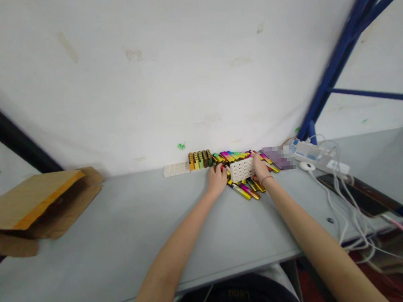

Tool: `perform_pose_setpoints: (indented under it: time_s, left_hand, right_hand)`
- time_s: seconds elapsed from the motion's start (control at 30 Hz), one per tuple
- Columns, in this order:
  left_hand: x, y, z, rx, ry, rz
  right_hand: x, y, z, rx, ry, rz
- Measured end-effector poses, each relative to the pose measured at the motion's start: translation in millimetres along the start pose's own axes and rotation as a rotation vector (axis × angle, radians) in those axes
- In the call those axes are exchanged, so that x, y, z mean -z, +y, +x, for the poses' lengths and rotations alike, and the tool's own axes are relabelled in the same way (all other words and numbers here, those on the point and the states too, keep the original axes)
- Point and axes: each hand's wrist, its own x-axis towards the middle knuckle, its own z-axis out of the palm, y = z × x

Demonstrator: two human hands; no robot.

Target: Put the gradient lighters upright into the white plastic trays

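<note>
My right hand grips a white perforated tray by its right side, tilted up so its rows of holes face me. Under and around it lies a loose pile of shiny lighter-like tubes in gold, pink and green. My left hand is at the pile's left edge, fingers closed; a bit of red and dark shows at the fingertips, too small to name. Just behind it, a block of similar pieces stands upright in rows. A second white perforated tray lies flat to the left of the block.
An open cardboard box lies on the grey table at left. On the right are a power strip, tangled white cables, and a dark phone-like slab. A white wall and a blue metal frame stand behind.
</note>
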Motion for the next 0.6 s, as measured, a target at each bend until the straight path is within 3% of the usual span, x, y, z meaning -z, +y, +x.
perform_pose_setpoints:
  time_s: [0.07,0.17,0.43,0.6]
  left_hand:
    - [-3.4,0,-6,-0.043,0.069,0.089]
    - [-5.3,-2,-11,-0.138,0.11,0.166]
    - [-3.5,-4,-17,-0.263,-0.015,0.291]
    - [2.3,2,-15,-0.388,-0.109,0.152]
  right_hand:
    - [0,1,-2,0.054,0.126,-0.072]
    - [-1,-2,-6,0.123,0.158,-0.157]
    - [1,-12,-16,0.128,0.203,-0.128]
    - [2,-11,-17,0.15,0.174,-0.152]
